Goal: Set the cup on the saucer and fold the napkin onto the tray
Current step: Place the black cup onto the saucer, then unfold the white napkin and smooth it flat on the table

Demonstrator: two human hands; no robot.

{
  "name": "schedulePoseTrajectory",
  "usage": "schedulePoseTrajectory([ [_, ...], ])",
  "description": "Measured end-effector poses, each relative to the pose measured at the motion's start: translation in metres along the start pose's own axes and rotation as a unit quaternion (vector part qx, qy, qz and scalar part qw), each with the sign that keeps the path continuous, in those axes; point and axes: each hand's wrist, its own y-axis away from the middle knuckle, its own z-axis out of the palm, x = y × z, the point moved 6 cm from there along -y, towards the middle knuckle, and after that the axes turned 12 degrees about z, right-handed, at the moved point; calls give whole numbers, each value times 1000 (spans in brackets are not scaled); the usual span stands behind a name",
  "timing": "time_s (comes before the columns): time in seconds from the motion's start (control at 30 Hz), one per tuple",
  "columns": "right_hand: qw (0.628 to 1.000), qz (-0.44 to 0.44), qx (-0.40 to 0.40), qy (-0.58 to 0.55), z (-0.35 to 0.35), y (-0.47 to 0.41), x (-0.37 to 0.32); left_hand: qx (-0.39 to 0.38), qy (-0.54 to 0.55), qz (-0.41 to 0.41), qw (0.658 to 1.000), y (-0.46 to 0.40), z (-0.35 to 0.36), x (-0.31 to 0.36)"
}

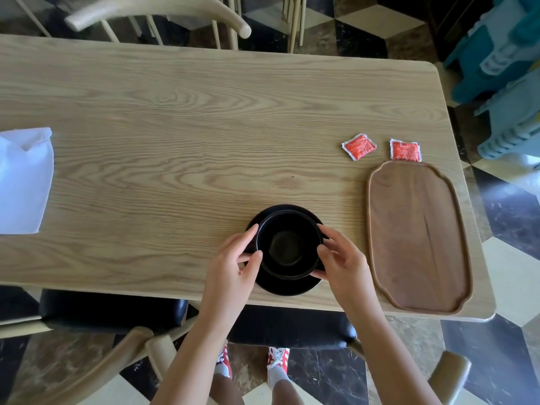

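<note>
A black cup [289, 245] sits on a black saucer [287, 286] near the table's front edge. My left hand [233, 267] touches the cup's left side and my right hand [342, 264] touches its right side, fingers curled around the wall. A white napkin [23, 179] lies flat at the far left of the table, partly cut off by the frame edge. A dark wooden tray [418, 238] lies bare at the right end of the table, apart from the hands.
Two red sachets [358, 146] [405, 150] lie just beyond the tray's far end. The light wooden table [204, 127] has chairs at its far side [163, 13] and a black-cushioned chair [114, 311] below its front edge.
</note>
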Motion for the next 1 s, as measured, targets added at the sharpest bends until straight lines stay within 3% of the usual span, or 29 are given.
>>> schedulePoseTrajectory([
  [0.17,998,-20,16,62,-4,1,-5,-9,3,-4,1000,1,0,-2],
  [0.33,974,-36,29,220,-9,3,-25,-98,-73,-20,992,-4,-3,-1],
  [0.4,953,-46,27,299,-8,8,-39,-135,-117,-17,984,-8,-9,3],
  [0.53,873,-97,90,469,-3,28,-77,-161,-248,-11,955,-16,-35,23],
  [0.77,798,-170,-11,577,86,83,-133,-144,-379,36,914,-12,-107,72],
  [1.0,753,-276,-30,596,186,145,-189,-123,-444,88,883,21,-217,95],
])
